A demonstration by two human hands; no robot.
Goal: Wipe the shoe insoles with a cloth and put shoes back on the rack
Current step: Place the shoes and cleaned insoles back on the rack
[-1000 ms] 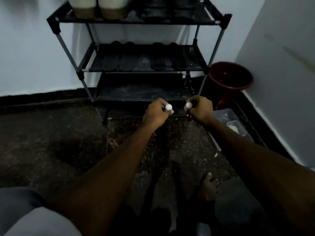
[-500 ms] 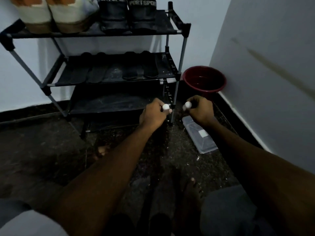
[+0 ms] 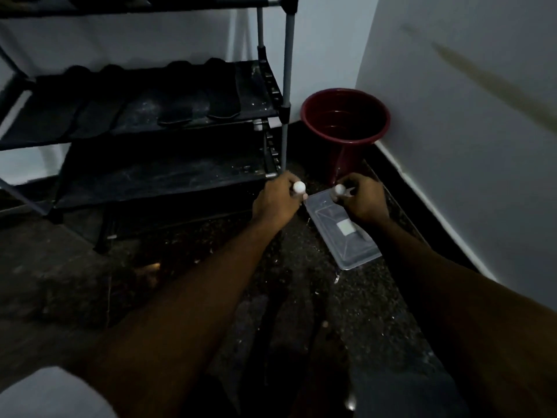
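Left hand (image 3: 275, 203), right hand (image 3: 363, 202) out front, low over floor (image 3: 180, 282), each clenched round small white-knobbed grip (image 3: 299, 186). What these are, we cannot tell. No cloth in view, so we judge wiping not begun.

Dark insoles (image 3: 177, 101) lie flat across middle shelf of shoe rack (image 3: 286, 70), rightmost pair near shelf's right edge, probably laid out for wiping. They sit up-left of hands, well apart.

Clear plastic container (image 3: 346, 245) on floor under right hand; red bucket (image 3: 345, 122) beyond, by wall.
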